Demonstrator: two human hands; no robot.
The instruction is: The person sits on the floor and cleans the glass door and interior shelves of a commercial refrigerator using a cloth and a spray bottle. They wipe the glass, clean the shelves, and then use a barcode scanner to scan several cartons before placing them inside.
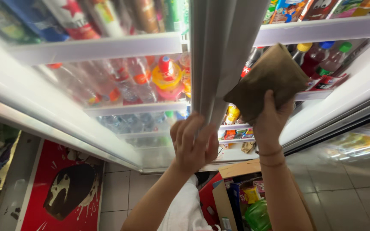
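A: As you look down the front of the drinks fridge, where is your left hand (192, 143)?

B: Your left hand is wrapped around the near edge of the fridge door frame (219, 55), the pale grey upright strip in the middle of the view, fingers curled shut on it.

A: And your right hand (272, 122)?

B: Just right of the strip, your right hand is clamped on a brown cloth (267, 81), thumb on the near side, with the cloth spread flat toward the open right-hand compartment (whether it presses the glass or only the air, I cannot tell). A thin band sits on that wrist.

A: What lies behind the cloth?

B: Dark soft-drink bottles (322, 60) with yellow, blue and green caps stand on a white shelf (322, 26), partly hidden by the cloth. Far to the left, behind the shut glass door, clear water bottles (108, 81) with orange labels stand in a row, and a yellow and red bottle (166, 75) sits near the strip.

A: And down by your feet?

B: An open cardboard box (236, 188) of packets rests on the grey tiled floor, and a red chest with a chocolate splash picture (65, 188) sits low at the left.
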